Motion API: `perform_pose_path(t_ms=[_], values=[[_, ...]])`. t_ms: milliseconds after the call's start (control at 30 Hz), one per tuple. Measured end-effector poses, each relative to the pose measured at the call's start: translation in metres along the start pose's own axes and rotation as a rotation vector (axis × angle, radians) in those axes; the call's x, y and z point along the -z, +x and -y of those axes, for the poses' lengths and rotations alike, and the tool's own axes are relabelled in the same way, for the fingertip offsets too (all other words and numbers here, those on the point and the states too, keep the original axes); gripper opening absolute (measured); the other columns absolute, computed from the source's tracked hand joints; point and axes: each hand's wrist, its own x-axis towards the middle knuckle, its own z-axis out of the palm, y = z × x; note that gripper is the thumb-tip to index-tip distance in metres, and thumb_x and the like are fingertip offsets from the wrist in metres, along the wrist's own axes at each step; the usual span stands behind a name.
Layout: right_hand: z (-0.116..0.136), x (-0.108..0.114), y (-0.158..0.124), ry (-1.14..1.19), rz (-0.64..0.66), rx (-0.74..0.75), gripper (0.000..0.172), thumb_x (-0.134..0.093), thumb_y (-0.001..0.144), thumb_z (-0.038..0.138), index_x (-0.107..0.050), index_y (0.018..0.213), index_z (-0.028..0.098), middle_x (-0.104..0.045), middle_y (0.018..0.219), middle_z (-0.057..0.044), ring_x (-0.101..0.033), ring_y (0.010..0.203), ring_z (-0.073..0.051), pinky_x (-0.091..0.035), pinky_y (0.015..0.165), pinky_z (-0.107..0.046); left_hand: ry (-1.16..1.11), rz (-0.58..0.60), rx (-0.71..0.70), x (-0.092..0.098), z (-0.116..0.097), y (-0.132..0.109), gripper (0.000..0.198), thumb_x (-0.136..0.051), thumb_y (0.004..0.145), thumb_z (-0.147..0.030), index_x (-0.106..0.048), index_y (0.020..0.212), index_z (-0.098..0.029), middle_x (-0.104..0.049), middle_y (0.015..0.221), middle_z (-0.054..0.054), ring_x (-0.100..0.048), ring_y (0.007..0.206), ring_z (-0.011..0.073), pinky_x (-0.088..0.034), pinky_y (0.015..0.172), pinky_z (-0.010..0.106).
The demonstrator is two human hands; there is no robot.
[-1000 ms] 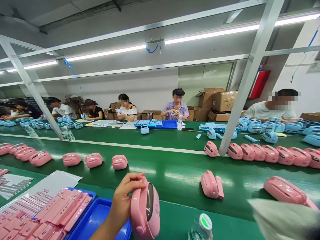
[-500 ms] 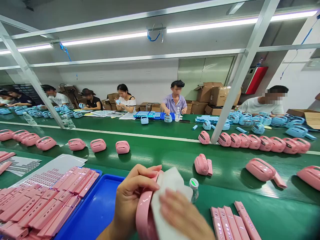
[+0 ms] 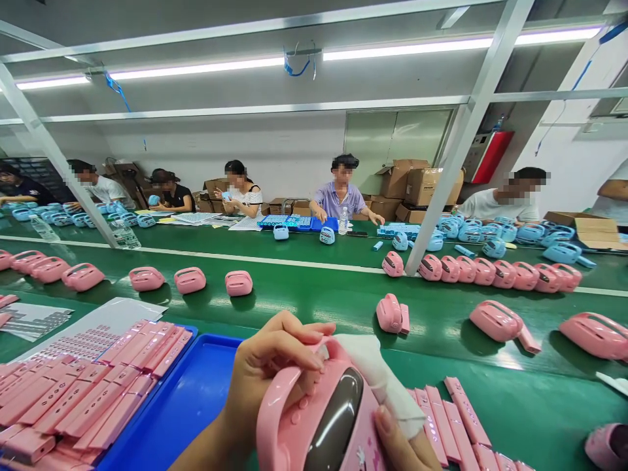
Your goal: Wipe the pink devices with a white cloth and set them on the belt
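A pink plastic device (image 3: 321,399) with a carrying handle, small round buttons and a dark glossy oval panel is tilted close in front of me. My left hand (image 3: 275,366) grips it by the handle, fingers curled over the top bar. My right hand (image 3: 405,445) is closed on a white cloth (image 3: 380,366) at the device's right side, with the thumb against the casing. The cloth drapes behind the device, and its lower part is hidden. Small pale and dark pink decorations show on the device's lower right face.
A blue tray (image 3: 193,386) at left sits beside stacked pink strips (image 3: 98,386); more pink strips (image 3: 466,418) lie at right. Pink devices (image 3: 239,283) line the green bench (image 3: 304,307). Several co-workers (image 3: 341,193) sit opposite, behind blue devices (image 3: 490,232). A metal post (image 3: 461,150) rises at right.
The device has turned so its dark panel and buttons face me. My right hand has moved from across its face to its right side, taking the cloth along.
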Motion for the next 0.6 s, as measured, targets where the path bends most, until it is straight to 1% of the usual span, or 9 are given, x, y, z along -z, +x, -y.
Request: perform_pose_path(t_ms=[67,133,200,300,400,467,500,533,600], values=[[0.001,-0.002,-0.007,0.035,0.012,-0.054,0.061,-0.049,0.084,0.060,-0.047,0.136,0.027,-0.068,0.111,-0.005,-0.058,0.113,-0.028,-0.053,0.090,-0.035,-0.043,0.031,0.028,-0.003,-0.003,0.003,0.024,-0.074,0.067,-0.004,-0.074,0.068,-0.028,-0.063,0.082,-0.001,-0.068,0.095,0.0210,-0.053,0.090,0.033],[0.002,-0.005,-0.013,0.064,0.014,-0.096,0.073,-0.057,0.077,0.065,-0.044,0.138,0.027,-0.068,0.111,-0.006,-0.057,0.114,-0.031,-0.049,0.095,-0.040,-0.079,0.051,0.054,-0.006,-0.005,0.005,0.025,-0.073,0.068,-0.004,-0.074,0.068,-0.029,-0.064,0.081,-0.002,-0.068,0.094,0.0188,-0.053,0.090,0.032],[0.003,-0.007,-0.017,0.092,0.010,-0.122,0.077,-0.061,0.074,0.064,-0.042,0.139,0.028,-0.068,0.110,-0.006,-0.056,0.115,-0.032,-0.046,0.098,-0.044,-0.096,0.054,0.076,-0.009,-0.008,0.006,0.024,-0.073,0.069,-0.006,-0.074,0.068,-0.030,-0.064,0.081,-0.003,-0.068,0.093,0.0186,-0.053,0.088,0.031],[0.002,-0.006,-0.013,0.143,0.006,-0.121,0.079,-0.057,0.072,0.067,-0.042,0.139,0.027,-0.068,0.110,-0.007,-0.057,0.114,-0.034,-0.045,0.098,-0.049,-0.092,0.035,0.135,-0.012,-0.010,0.008,0.020,-0.074,0.069,-0.009,-0.074,0.067,-0.029,-0.063,0.080,-0.002,-0.068,0.092,0.0201,-0.054,0.087,0.032],[0.000,-0.005,-0.003,0.192,-0.003,-0.101,0.085,-0.063,0.063,0.069,-0.046,0.136,0.026,-0.069,0.106,-0.008,-0.059,0.110,-0.036,-0.048,0.094,-0.050,-0.018,0.078,0.220,-0.009,-0.010,0.010,0.012,-0.073,0.072,-0.015,-0.074,0.072,-0.027,-0.066,0.088,0.000,-0.066,0.095,0.0178,-0.052,0.084,0.026],[0.002,-0.008,-0.001,0.223,-0.020,-0.102,0.085,-0.067,0.060,0.067,-0.050,0.133,0.026,-0.070,0.104,-0.009,-0.060,0.108,-0.037,-0.050,0.092,-0.051,0.028,0.109,0.320,-0.002,-0.008,0.010,0.014,-0.075,0.071,-0.021,-0.073,0.083,-0.027,-0.067,0.099,0.002,-0.064,0.095,0.0159,-0.051,0.077,0.020],[0.004,-0.011,-0.002,0.239,-0.031,-0.108,0.082,-0.065,0.062,0.066,-0.050,0.133,0.026,-0.070,0.103,-0.009,-0.060,0.108,-0.037,-0.050,0.091,-0.051,0.032,0.105,0.382,0.002,-0.007,0.008,0.022,-0.077,0.068,-0.024,-0.072,0.089,-0.027,-0.067,0.103,0.003,-0.063,0.095,0.0161,-0.050,0.074,0.018],[0.007,-0.014,-0.005,0.257,-0.043,-0.119,0.078,-0.062,0.066,0.065,-0.050,0.133,0.026,-0.070,0.103,-0.010,-0.060,0.107,-0.037,-0.050,0.091,-0.052,0.026,0.073,0.437,0.007,-0.007,0.005,0.031,-0.080,0.065,-0.028,-0.070,0.095,-0.026,-0.067,0.105,0.005,-0.062,0.097,0.0170,-0.049,0.073,0.018],[0.014,-0.020,-0.014,0.294,-0.063,-0.149,0.070,-0.053,0.075,0.064,-0.048,0.134,0.025,-0.070,0.103,-0.011,-0.061,0.106,-0.037,-0.050,0.090,-0.054,-0.006,-0.047,0.520,0.015,-0.006,-0.005,0.037,-0.079,0.065,-0.037,-0.069,0.098,-0.023,-0.068,0.105,0.006,-0.062,0.101,0.0200,-0.050,0.079,0.021]])
